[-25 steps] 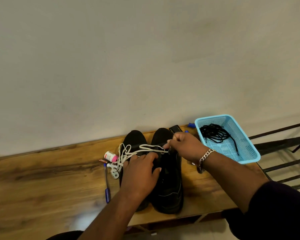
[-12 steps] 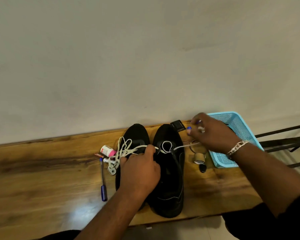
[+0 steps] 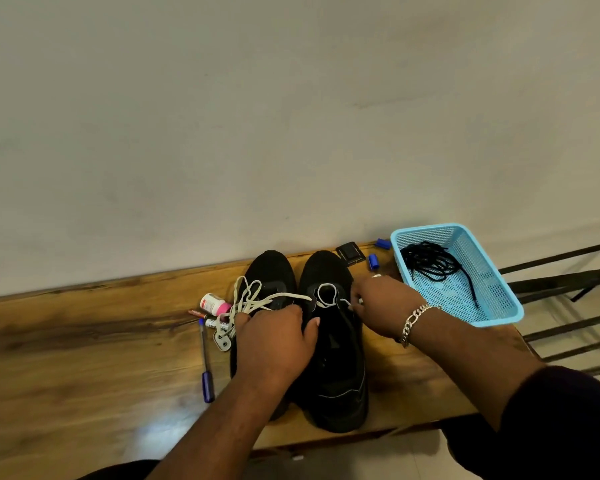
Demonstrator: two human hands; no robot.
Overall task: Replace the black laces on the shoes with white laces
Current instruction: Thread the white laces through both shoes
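Note:
Two black shoes stand side by side on the wooden table, toes towards the wall: the left shoe [image 3: 272, 271] and the right shoe [image 3: 336, 368]. A white lace [image 3: 257, 299] lies in loose loops over the left shoe and runs to a small loop on the right shoe's upper. My left hand [image 3: 274, 341] rests over the shoes and grips the right shoe's collar. Beside the right shoe, my right hand [image 3: 383, 306] pinches the white lace's end. Black laces [image 3: 430, 261] lie in the blue basket [image 3: 496, 313].
Left of the shoes lie a white bottle with a pink cap [image 3: 213, 304], markers and a blue pen [image 3: 207, 368]. A small black box [image 3: 350, 252] and two blue caps [image 3: 373, 261] sit behind the right shoe. A metal rack [image 3: 568, 289] stands past the table's right end.
My right hand has come back from near the basket to the right shoe, still holding the lace end. The lace loop on the right shoe has stayed. My left hand has barely moved.

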